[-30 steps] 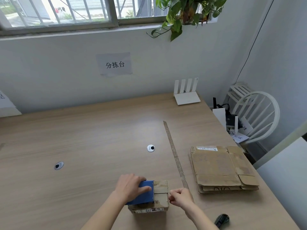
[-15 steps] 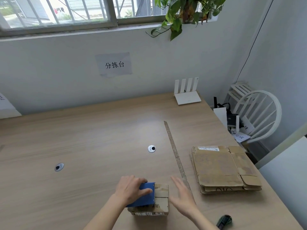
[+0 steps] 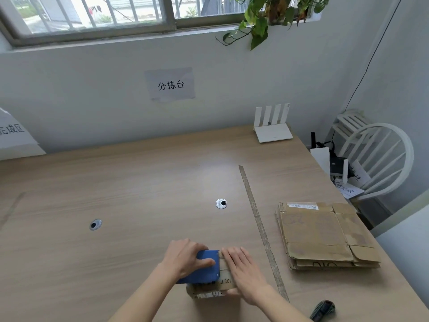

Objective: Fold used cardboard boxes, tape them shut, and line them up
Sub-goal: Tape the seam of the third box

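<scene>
The taping step is in hand: a small box [image 3: 212,287] sits at the near edge of the table [image 3: 139,182], and the left hand [image 3: 185,257] grips a blue tape dispenser [image 3: 204,267] on its top, fingers curled over the dispenser's back and the thumb pressed along its side. The right hand [image 3: 243,270] lies flat on the box just beside the dispenser, fingers straight and close together, seemingly pressing tape or flaps down — the tape itself is too faint to make out. Next, as I judge it, the dispenser must be drawn across the seam while the flat hand keeps the flaps from springing up, then the tape cut and smoothed. To the right, well apart from the box, a stack of flattened boxes [image 3: 325,235] waits its turn, and between the two a long strip [image 3: 260,224] runs across the table. A dark object [image 3: 323,310] lies at the near right corner; what it is I cannot tell. A router [image 3: 274,131] stands at the far edge, and two grommets [image 3: 221,203] dot the tabletop. Nothing blocks the pull — only the strip lies near the right hand's side.
</scene>
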A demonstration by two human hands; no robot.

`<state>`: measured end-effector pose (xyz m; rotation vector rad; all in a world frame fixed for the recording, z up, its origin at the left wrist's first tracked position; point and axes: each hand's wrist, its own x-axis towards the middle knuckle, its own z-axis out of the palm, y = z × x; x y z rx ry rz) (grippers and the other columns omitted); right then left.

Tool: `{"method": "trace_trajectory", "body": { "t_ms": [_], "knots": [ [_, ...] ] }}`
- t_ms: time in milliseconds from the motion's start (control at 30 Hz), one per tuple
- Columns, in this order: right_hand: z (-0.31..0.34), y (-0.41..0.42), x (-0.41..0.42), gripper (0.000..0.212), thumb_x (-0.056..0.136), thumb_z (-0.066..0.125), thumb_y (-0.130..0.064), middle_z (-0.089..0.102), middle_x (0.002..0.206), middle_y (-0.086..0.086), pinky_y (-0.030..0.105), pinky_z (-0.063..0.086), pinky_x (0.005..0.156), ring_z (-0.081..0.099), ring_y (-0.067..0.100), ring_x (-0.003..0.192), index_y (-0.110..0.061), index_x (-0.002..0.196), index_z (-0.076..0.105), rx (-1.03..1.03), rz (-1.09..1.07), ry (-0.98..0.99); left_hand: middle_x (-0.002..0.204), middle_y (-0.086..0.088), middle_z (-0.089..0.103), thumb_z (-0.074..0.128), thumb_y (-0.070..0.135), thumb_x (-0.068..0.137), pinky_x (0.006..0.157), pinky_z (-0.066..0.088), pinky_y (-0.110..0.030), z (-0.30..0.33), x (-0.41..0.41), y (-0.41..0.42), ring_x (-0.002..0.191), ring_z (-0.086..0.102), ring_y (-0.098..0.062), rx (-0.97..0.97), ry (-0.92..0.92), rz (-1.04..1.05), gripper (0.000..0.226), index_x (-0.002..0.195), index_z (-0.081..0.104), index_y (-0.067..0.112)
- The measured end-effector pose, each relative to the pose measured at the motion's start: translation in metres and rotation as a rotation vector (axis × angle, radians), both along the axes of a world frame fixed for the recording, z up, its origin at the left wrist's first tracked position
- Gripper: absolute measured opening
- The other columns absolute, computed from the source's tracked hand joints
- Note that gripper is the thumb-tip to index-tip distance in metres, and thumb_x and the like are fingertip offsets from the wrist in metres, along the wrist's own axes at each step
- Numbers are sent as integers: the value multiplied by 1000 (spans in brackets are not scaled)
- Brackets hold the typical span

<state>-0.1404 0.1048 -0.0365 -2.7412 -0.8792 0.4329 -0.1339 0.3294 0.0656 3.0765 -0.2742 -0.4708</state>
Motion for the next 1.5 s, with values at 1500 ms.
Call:
{"method": "trace_trajectory", "body": {
  "t_ms": [1500],
  "knots": [
    [6, -8, 10, 139, 44, 73, -88, 52, 133, 6, 39, 43, 110, 51, 25, 126, -2, 149, 41, -107, 120, -34, 97, -2, 70, 55, 60, 91, 69, 39, -32, -30, -37, 40, 89, 66, -25, 302, 86, 193, 41, 96, 70, 22]
  ]
}}
